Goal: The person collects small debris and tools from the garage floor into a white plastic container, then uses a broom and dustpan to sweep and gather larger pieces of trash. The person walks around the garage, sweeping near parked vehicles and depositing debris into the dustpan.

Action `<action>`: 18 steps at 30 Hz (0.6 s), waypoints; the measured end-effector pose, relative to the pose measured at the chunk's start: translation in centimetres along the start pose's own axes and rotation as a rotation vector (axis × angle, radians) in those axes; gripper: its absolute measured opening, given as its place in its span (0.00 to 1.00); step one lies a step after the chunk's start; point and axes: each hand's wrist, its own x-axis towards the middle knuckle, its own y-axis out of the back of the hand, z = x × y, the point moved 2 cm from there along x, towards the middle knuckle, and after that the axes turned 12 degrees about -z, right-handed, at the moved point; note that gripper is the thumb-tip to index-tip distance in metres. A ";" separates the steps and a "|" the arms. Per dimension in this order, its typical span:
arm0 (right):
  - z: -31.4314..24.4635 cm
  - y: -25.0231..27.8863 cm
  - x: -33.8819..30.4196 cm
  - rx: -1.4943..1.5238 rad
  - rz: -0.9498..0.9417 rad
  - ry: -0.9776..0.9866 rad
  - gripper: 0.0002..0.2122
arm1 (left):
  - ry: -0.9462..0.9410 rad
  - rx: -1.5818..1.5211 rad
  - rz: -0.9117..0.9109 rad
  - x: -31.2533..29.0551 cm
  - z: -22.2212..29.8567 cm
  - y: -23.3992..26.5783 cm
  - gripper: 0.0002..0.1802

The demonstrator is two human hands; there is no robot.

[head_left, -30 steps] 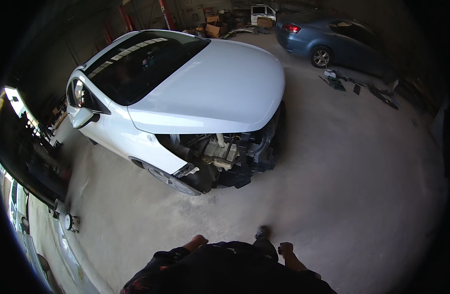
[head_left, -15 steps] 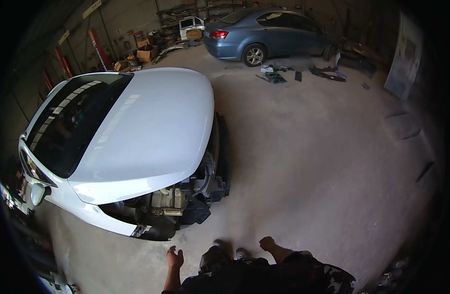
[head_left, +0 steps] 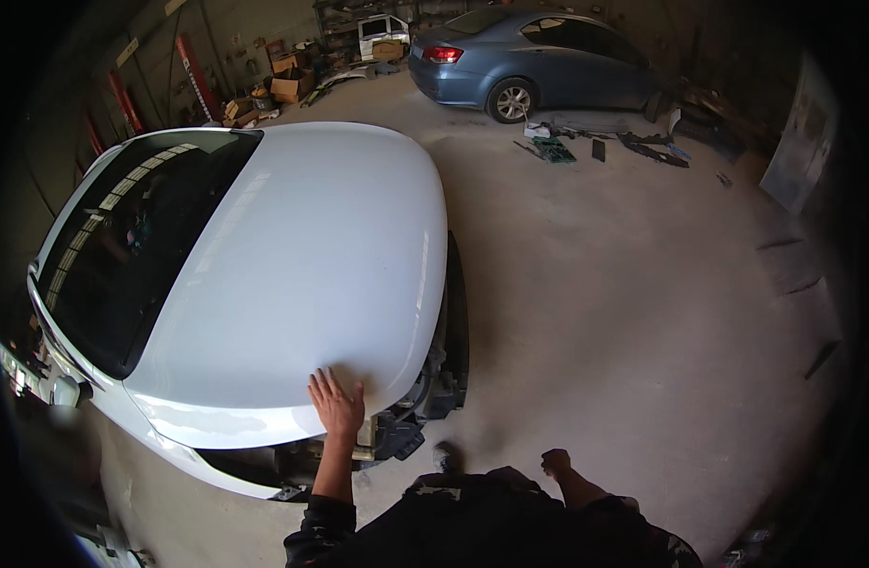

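My left hand (head_left: 337, 405) reaches forward over the front corner of the white car's hood (head_left: 302, 275). Its fingers are stretched out and spread, palm down, against or just above the painted surface. Below the hood's edge, the car's front end is stripped, and dark engine-bay parts (head_left: 398, 436) show beside my left wrist. To the right, my right hand (head_left: 555, 463) hangs over the concrete floor, away from the car, with its fingers curled closed. I see nothing sticking out of it.
A blue sedan (head_left: 539, 62) stands at the back. Near its rear wheel, a green tool case (head_left: 552, 150) and dark trim pieces (head_left: 654, 150) lie on the concrete floor (head_left: 586, 284). Cardboard boxes (head_left: 290, 87) and red posts (head_left: 196, 76) line the back left. A pale panel (head_left: 800, 142) stands at right.
I have come closer to the white car. My left hand has risen forward from beside my body to the hood's corner. My right hand still hangs closed, a little further right.
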 end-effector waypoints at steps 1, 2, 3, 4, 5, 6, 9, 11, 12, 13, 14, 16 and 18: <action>0.7 1.2 0.6 -0.074 -0.009 -0.007 0.06 | 0.007 -0.019 -0.074 1.1 0.7 -1.0 0.42; 1.1 2.1 1.3 0.029 -0.073 -0.089 0.08 | -0.011 0.007 -0.065 1.9 1.6 -1.8 0.44; 1.0 3.1 1.7 0.102 0.056 -0.068 0.09 | -0.014 0.037 -0.075 2.6 2.4 -2.5 0.46; 0.6 4.0 2.2 0.144 0.157 -0.049 0.11 | -0.016 0.069 -0.083 3.0 3.2 -3.1 0.47; -0.1 4.8 2.6 0.159 0.264 -0.070 0.13 | -0.035 0.074 -0.101 3.5 4.0 -3.6 0.48; -0.7 5.2 3.0 0.306 0.201 -0.074 0.14 | -0.050 0.079 -0.116 4.0 4.8 -4.0 0.49; -1.9 7.0 4.4 0.575 0.203 -0.156 0.17 | -0.081 0.100 -0.130 5.5 7.1 -5.5 0.51; -0.8 8.9 5.6 0.618 0.291 -0.183 0.17 | -0.082 0.142 -0.134 6.5 8.5 -6.5 0.51; 0.4 10.0 6.4 0.640 0.299 -0.163 0.17 | -0.084 0.167 -0.155 7.0 9.1 -7.1 0.51; 1.6 11.3 7.8 0.490 0.223 -0.085 0.17 | -0.076 0.185 -0.155 7.5 9.9 -7.7 0.50; 3.5 12.5 9.2 0.330 0.170 -0.014 0.16 | -0.089 0.190 -0.130 8.1 10.8 -8.3 0.50; 7.2 14.6 12.1 0.126 0.119 0.056 0.15 | -0.048 0.226 -0.130 9.1 12.7 -9.4 0.51; 11.0 17.1 14.8 0.116 0.303 0.181 0.15 | -0.005 0.280 -0.087 10.3 14.7 -10.3 0.52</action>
